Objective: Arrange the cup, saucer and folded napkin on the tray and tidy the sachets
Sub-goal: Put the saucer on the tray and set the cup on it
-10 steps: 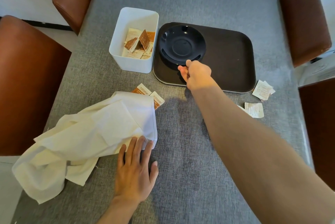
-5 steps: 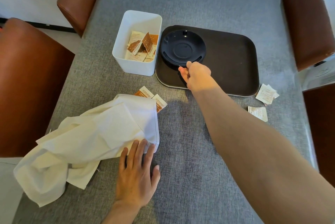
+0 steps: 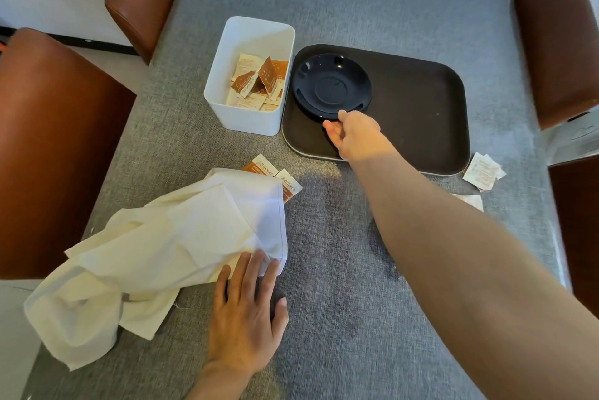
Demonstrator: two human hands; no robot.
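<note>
A grey cloth-covered desk (image 3: 340, 1) carries a dark tray (image 3: 418, 114) beside a white bin (image 3: 246, 117) of sachets (image 3: 259, 82). The crumpled napkin (image 3: 155, 247) lies front left, the left hand (image 3: 244, 318) spread flat on its corner. The right hand (image 3: 355, 135) pinches the near rim of the saucer (image 3: 330, 85) at the tray's left end. Loose white sachets (image 3: 483, 169) lie off the tray's right corner.

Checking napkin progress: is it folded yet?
Not folded: the napkin lies crumpled on the table, left hand resting on its corner.
</note>
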